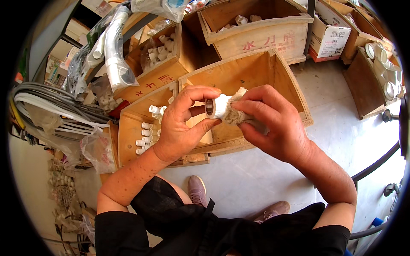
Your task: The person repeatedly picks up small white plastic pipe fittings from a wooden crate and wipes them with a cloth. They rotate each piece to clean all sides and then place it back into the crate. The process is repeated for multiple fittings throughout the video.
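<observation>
A white plastic pipe fitting [220, 105] with a dark threaded socket is held up at mid-view. My left hand [181, 121] grips it between thumb and fingers, the threaded mouth facing left. A beige rag [234, 114] is bunched in my right hand [275, 121] and pressed against the fitting's right end, which it covers. Below both hands stands a wooden box [284, 70] with a divider. Its left part contains several small white pipe fittings [148, 133] in rows.
Behind stand a wooden box of white fittings [160, 53] and a wooden crate [256, 42] with red lettering. Coiled grey hoses [55, 100] and bagged white pipes [114, 55] lie left. At right are a cardboard carton [329, 40] and white elbow fittings [386, 72]. Grey floor [243, 179] shows around my shoes.
</observation>
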Demonstrator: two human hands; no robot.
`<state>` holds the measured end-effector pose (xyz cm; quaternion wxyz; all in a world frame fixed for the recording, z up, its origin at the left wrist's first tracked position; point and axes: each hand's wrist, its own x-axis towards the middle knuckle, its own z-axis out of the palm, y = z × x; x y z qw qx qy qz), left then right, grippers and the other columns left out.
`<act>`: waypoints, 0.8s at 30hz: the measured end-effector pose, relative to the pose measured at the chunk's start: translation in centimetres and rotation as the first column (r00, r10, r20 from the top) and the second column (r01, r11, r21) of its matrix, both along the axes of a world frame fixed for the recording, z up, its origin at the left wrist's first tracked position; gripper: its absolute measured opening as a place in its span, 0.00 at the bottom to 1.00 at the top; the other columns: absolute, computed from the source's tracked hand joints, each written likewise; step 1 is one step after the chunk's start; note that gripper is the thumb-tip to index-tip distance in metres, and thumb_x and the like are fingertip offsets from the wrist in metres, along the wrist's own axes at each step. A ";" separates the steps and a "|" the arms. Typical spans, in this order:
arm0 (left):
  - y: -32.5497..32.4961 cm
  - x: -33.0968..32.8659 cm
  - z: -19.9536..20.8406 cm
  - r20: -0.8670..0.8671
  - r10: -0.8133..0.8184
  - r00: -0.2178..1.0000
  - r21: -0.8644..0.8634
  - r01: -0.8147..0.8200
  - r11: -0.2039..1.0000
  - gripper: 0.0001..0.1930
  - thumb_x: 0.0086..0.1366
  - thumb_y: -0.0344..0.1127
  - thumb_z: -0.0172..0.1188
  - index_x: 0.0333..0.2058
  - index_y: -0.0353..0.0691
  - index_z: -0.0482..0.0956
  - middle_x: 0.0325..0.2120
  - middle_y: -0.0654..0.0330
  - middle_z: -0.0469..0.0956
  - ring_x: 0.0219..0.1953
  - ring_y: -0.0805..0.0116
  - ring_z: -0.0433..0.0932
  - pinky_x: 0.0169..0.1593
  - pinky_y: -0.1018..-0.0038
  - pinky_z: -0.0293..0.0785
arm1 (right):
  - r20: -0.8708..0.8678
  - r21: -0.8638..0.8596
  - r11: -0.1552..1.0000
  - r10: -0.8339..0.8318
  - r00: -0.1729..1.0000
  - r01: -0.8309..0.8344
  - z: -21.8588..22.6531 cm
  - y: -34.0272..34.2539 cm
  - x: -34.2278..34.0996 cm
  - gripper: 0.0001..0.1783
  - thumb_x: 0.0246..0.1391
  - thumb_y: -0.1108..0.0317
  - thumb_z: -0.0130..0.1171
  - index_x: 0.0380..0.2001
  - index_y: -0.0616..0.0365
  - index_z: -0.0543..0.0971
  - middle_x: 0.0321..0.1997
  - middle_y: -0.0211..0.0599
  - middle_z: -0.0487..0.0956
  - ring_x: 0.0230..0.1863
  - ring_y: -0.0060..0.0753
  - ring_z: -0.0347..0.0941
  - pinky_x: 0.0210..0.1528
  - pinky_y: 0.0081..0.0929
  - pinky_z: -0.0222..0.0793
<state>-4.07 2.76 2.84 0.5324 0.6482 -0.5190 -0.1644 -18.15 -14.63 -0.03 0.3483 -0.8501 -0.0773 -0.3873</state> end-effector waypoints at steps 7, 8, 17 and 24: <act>0.0 0.5 0.0 -0.146 0.012 0.989 0.025 -0.008 1.000 0.24 0.55 0.18 0.66 0.50 0.39 0.72 0.50 0.62 0.72 0.53 0.70 0.73 0.58 0.70 0.74 | 0.028 -0.165 0.986 -0.007 1.000 0.012 0.1 0.3 -0.1 0.23 0.36 0.79 0.64 0.41 0.56 0.79 0.39 0.35 0.75 0.37 0.39 0.75 0.36 0.32 0.75; 0.0 0.6 0.0 -0.164 0.010 0.986 0.039 -0.004 0.999 0.24 0.55 0.18 0.65 0.50 0.38 0.72 0.50 0.62 0.72 0.53 0.70 0.73 0.58 0.70 0.74 | 0.021 -0.188 0.982 -0.008 1.000 0.012 0.1 0.2 -0.1 0.25 0.34 0.80 0.64 0.42 0.56 0.80 0.39 0.36 0.75 0.37 0.40 0.76 0.36 0.32 0.76; 0.0 1.4 0.0 -0.041 -0.063 0.997 -0.024 0.062 0.998 0.24 0.54 0.14 0.63 0.49 0.40 0.72 0.51 0.60 0.72 0.54 0.69 0.72 0.57 0.70 0.75 | 0.050 -0.124 0.988 -0.091 0.995 0.097 0.3 -1.8 0.0 0.20 0.38 0.75 0.64 0.40 0.52 0.80 0.36 0.32 0.74 0.35 0.38 0.74 0.34 0.32 0.74; -0.1 0.5 0.1 0.034 -0.083 0.996 0.044 0.081 0.996 0.23 0.54 0.15 0.64 0.48 0.39 0.71 0.52 0.55 0.69 0.57 0.63 0.71 0.58 0.68 0.74 | 0.055 -0.225 0.967 -0.108 0.993 0.117 0.3 -1.0 0.4 0.20 0.36 0.72 0.65 0.39 0.50 0.78 0.35 0.30 0.73 0.33 0.34 0.74 0.29 0.31 0.72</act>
